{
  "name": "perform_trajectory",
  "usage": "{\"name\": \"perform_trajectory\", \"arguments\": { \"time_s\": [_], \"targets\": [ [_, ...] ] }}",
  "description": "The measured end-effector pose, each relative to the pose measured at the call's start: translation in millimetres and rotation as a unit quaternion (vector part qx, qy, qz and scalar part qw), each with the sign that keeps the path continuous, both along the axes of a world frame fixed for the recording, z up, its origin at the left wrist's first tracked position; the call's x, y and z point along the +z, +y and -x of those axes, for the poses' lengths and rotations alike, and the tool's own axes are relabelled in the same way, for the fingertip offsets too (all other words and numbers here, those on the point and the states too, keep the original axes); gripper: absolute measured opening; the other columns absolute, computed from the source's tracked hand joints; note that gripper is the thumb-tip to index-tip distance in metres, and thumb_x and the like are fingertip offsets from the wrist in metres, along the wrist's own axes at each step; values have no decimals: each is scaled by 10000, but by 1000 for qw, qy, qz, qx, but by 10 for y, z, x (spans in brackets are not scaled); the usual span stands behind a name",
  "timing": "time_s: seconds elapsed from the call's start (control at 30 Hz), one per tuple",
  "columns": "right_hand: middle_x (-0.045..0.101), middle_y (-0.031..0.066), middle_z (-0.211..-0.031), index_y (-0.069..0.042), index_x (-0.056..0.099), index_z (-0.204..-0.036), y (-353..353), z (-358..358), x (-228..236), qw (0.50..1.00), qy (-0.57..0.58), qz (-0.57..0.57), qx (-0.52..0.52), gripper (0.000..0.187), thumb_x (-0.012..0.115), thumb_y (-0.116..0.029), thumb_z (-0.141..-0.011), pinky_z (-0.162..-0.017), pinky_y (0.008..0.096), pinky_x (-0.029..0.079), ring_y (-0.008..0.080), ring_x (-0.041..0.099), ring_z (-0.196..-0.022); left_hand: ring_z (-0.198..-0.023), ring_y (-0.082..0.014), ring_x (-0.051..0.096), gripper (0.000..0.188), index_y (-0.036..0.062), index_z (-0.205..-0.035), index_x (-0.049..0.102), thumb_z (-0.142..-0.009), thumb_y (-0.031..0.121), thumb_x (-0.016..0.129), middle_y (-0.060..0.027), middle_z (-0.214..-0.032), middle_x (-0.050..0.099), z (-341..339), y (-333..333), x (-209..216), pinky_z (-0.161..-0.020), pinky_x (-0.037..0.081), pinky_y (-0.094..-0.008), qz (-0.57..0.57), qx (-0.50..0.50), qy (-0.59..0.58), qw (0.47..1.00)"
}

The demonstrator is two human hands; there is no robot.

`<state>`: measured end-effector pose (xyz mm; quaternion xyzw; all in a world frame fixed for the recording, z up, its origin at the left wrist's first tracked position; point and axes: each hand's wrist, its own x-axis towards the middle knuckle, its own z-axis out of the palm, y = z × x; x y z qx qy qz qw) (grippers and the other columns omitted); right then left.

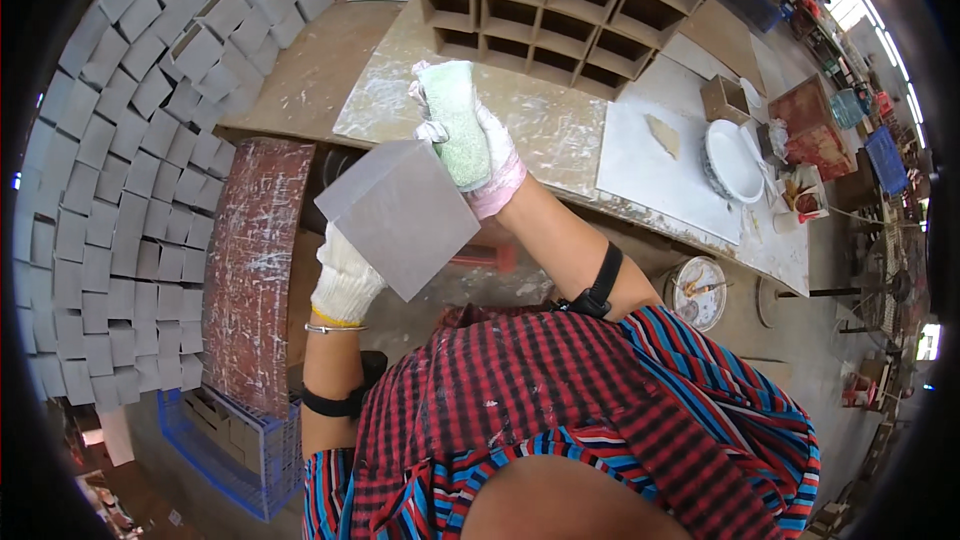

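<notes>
Grey box [405, 220], held tilted in front of the bench [545, 140] in the left hand [345, 275].
Probably light, stiff, easily dented at corners; grip by opposite walls. Held with left fingers hidden behind (spread impossible to tell), with right hand [497, 145] fingers wrapped around a soft-looking green pad [458, 120]. Pointing one corner toward the plaid apron [500, 380], long axis unclear; pad lengthwise away from it.

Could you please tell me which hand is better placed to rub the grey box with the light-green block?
Probably the right hand: it grips the light-green block close beside the grey box. The left hand seems occupied holding up the box, partly hidden behind it.
</notes>
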<state>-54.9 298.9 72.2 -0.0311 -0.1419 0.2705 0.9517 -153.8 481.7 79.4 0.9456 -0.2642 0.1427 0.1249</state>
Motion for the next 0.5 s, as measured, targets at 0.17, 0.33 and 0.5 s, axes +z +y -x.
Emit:
{"name": "perform_trajectory", "arguments": {
  "time_s": [0.17, 0.33, 0.5],
  "targets": [
    [553, 99, -1004, -69, 476, -1193, 461, 69, -5, 994, 54, -83, 54, 393, 389, -335, -917, -700, 380, 450, 213, 497, -664, -1125, -247, 484, 455, 66, -1242, 438, -871, 327, 469, -89, -1205, 518, 72, 465, -337, -927, 397, -368, 252, 50, 25, 966],
    [553, 101, -898, -63, 487, -1162, 703, 97, -46, 999, 17, -17, 34, 400, 314, -339, -930, -738, 439, 444, 233, 501, -667, -1155, -239, 457, 479, 71, -1305, 352, -911, 342, 378, -101, -1289, 438, 58, 602, -485, -970, 360, -368, 79, 165, -7, 983],
    [578, 95, -956, -84, 488, -1168, 809, -30, -242, 995, 97, -20, 17, 412, 298, -365, -934, -771, 460, 447, 239, 513, -676, -1182, -233, 423, 460, 68, -1293, 363, -916, 331, 373, -102, -1297, 432, -103, 792, -599, -984, 344, -369, 158, 135, 89, 974]
  ]
}}
